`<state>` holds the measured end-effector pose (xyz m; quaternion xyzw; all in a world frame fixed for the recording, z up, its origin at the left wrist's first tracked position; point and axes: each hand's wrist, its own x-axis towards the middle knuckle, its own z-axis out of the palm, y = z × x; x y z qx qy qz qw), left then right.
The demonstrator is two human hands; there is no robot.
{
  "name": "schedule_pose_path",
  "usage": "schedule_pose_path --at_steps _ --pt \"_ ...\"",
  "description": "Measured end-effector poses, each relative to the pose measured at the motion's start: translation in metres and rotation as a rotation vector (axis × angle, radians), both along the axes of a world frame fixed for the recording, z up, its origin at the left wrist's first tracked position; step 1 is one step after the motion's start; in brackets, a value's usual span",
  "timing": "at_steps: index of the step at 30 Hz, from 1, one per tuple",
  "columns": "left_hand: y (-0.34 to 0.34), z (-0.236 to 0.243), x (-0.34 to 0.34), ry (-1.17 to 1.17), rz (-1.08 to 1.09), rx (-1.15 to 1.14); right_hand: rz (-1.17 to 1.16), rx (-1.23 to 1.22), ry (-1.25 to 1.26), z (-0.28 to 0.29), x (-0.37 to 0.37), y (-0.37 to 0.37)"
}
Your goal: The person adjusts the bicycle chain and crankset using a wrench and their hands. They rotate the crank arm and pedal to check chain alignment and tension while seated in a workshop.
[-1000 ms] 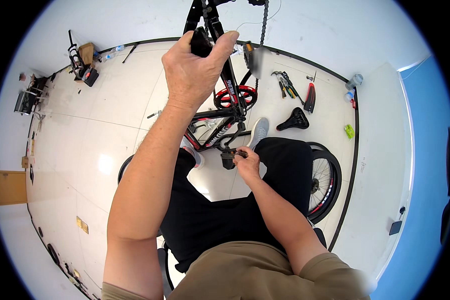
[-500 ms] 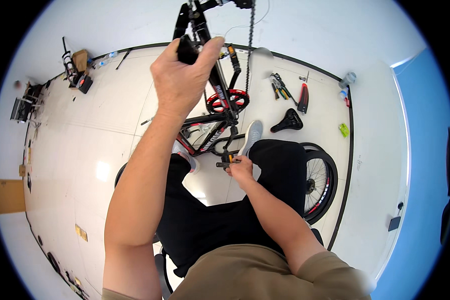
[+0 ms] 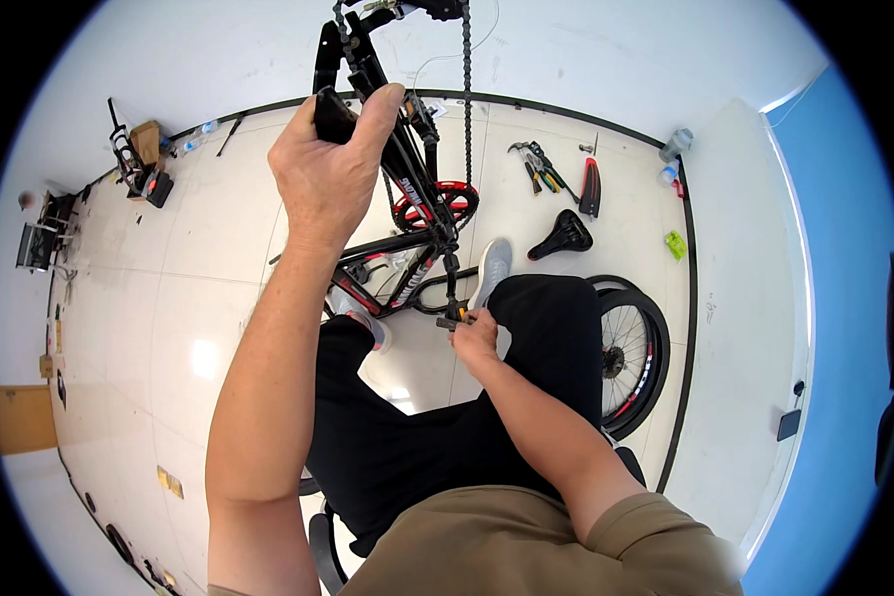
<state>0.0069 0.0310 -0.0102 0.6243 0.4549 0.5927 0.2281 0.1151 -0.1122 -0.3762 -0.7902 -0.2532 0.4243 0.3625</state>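
Observation:
A black bicycle frame point(image 3: 415, 185) with red and white trim stands tilted between my legs. My left hand point(image 3: 320, 179) is raised at its upper part, thumb and fingers wrapped round a thick black end of the frame. Lower down, my right hand point(image 3: 476, 336) is closed on a pedal point(image 3: 457, 312) with an orange reflector, at the end of a crank arm. A grey metal piece juts out left of those fingers; whether it belongs to the pedal cannot be made out. The red-and-black chainring point(image 3: 437, 207) sits between the hands, with a chain point(image 3: 468, 89) rising from it.
Right of the frame lie a black saddle point(image 3: 562, 236), a red-and-black fender-like piece point(image 3: 590, 187) and several hand tools point(image 3: 538, 169). A wheel point(image 3: 628, 363) rests beside my right leg. By the far left wall are a fork point(image 3: 124, 149) and a cardboard box point(image 3: 147, 142).
My left hand and the top of the frame have shifted left and slightly nearer. The right hand stays at the pedal. The whole view has also shifted a little.

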Motion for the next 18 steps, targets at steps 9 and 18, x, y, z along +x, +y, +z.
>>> schedule_pose_path --at_steps 9,18 --pt "-0.002 0.005 -0.004 -0.013 -0.062 0.008 0.045 0.309 -0.194 0.116 0.011 -0.038" --pt "-0.009 0.009 -0.004 0.052 -0.022 -0.016 0.199 0.065 -0.128 0.062 -0.001 -0.025"
